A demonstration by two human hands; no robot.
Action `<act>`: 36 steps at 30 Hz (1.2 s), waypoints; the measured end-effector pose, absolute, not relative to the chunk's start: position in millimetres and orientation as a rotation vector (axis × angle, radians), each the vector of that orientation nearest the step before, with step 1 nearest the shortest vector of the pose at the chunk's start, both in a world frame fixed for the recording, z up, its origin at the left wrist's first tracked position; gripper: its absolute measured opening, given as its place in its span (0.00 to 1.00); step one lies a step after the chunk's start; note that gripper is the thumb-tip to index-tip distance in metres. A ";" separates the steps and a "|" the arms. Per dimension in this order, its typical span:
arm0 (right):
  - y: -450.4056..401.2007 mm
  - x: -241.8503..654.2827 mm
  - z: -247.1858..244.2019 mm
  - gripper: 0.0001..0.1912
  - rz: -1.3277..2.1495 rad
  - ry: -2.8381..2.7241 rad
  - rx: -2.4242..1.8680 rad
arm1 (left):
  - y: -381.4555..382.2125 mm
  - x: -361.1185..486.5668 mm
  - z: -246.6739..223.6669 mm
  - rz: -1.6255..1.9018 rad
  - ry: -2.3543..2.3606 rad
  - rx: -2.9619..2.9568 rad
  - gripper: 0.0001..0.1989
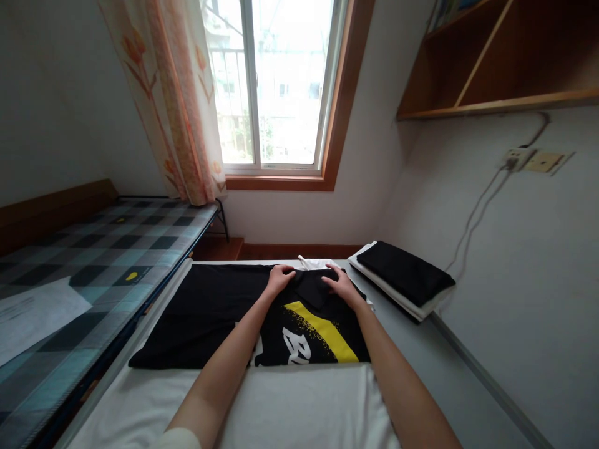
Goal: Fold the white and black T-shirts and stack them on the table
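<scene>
A black T-shirt (224, 299) with a yellow stripe and white lettering lies partly folded across the table in front of me. At its far edge, my left hand (279, 279) has its fingers closed on the cloth. My right hand (343, 287) rests on the same far edge farther right, its thumb and fingers apart over the fabric. White cloth (309, 399) is spread under and in front of the T-shirt, and a bit of white fabric (318, 264) shows beyond my hands.
To the right lies a folded stack of black and white clothes (407, 274). A bed with a checked mattress (154, 249) stands at left, a paper sheet (37, 315) on it. Cables (472, 218) hang from a wall socket (517, 159) below a wooden shelf (496, 103).
</scene>
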State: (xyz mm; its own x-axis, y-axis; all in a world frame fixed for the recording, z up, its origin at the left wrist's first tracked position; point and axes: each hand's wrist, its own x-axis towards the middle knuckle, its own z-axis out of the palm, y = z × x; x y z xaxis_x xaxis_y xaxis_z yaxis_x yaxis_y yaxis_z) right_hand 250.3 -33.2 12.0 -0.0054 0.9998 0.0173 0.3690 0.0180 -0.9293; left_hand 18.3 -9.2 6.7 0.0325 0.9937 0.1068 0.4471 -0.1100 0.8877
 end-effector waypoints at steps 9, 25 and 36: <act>-45.6 259.9 26.9 0.42 1.707 -1.446 -1.299 | -4.4 8.7 5.3 0.895 1.430 1.530 0.17; -18.8 288.7 4.2 0.14 1.001 -1.356 -1.578 | 5.0 5.4 -7.6 0.891 1.583 1.841 0.20; -24.1 288.1 9.4 0.12 0.380 -1.612 -1.917 | 0.0 14.0 -11.5 1.002 1.598 1.887 0.20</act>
State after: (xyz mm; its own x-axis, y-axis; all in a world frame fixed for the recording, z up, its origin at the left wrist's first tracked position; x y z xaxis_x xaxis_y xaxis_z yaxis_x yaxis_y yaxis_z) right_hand 288.1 -24.1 9.4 0.2219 0.9623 0.1572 0.7910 -0.0833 -0.6061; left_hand 14.0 0.0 -11.5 0.0558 0.9718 0.2290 0.6295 -0.2123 0.7475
